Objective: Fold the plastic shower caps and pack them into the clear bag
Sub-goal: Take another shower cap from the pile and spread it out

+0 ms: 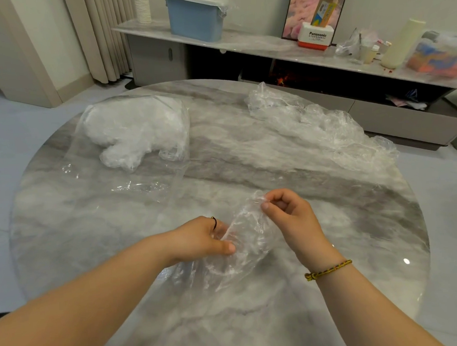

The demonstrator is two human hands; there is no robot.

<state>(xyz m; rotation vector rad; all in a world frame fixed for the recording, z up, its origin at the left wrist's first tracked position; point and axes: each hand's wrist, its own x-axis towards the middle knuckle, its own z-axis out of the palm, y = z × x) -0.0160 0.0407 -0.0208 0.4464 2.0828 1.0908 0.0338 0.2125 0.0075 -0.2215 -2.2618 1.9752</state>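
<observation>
A crumpled clear shower cap lies on the round marble table in front of me. My left hand grips its left side with thumb and curled fingers. My right hand pinches its top edge between thumb and forefinger. The clear bag lies flat at the left of the table, with a white bunch of packed caps inside its far end. A loose pile of unfolded caps stretches along the table's right side.
Behind the table runs a low marble shelf with a blue lidded bin, a stack of paper cups, a white and red box, a cream cone and other clutter. Curtains hang at the back left.
</observation>
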